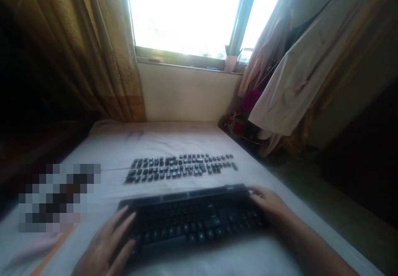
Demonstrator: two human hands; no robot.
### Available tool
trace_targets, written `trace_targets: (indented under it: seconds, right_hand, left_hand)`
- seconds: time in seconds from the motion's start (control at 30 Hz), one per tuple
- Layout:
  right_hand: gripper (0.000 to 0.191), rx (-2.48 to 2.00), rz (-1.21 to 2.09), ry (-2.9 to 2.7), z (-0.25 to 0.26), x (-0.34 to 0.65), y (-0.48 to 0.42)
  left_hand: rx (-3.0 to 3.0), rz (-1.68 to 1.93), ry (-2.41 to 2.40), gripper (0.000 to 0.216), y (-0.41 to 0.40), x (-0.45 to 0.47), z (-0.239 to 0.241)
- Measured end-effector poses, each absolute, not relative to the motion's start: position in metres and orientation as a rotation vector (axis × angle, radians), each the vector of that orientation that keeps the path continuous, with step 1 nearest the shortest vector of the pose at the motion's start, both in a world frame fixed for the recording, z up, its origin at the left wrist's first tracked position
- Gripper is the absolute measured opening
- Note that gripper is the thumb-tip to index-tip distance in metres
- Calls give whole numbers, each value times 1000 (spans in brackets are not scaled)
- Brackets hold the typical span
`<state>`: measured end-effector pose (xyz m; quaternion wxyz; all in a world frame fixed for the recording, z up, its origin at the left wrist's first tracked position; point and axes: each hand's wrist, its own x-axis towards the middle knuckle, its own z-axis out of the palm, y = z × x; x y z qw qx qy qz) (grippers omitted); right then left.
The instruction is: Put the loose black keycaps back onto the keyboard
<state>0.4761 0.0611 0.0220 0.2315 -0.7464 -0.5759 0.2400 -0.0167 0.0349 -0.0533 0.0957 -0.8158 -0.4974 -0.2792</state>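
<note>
A black keyboard (192,216) lies on a white cloth-covered surface (174,143) in front of me; most of its key sockets look bare. My left hand (107,245) rests on the keyboard's left end, fingers stretched out along its edge. My right hand (269,203) curls over the keyboard's right end, gripping that side. Beyond the keyboard, several loose black keycaps (180,167) are laid out in rows on the cloth.
A bright window (186,14) sits behind the surface, with brown curtains (93,47) at the left and pale hanging cloth (311,60) at the right. A blurred-out patch (59,197) lies at the left. The surface's right edge drops to the floor (326,201).
</note>
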Motion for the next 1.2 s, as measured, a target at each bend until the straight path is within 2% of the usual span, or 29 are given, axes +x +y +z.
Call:
trace_targets:
  seconds: [0.13, 0.3, 0.4, 0.67, 1.2]
  right_hand:
    - [34, -2167, 622, -1585, 34, 493, 64]
    - [41, -2235, 461, -1606, 62, 493, 76]
    - [43, -2084, 478, -1730, 86, 467, 91]
    - [54, -1605, 670, -1859, 138, 367, 111]
    - [44, -1512, 766, -2066, 119, 336, 118]
  left_hand:
    - [-2498, -861, -1351, 48, 37, -7, -40]
    - [-2483, -1002, -1400, 35, 66, -10, -7]
    - [-2421, -984, -1534, 40, 94, -18, 7]
    - [-2237, -839, -1724, 28, 139, -31, 15]
    - [-2236, -541, -1833, 25, 150, -22, -9]
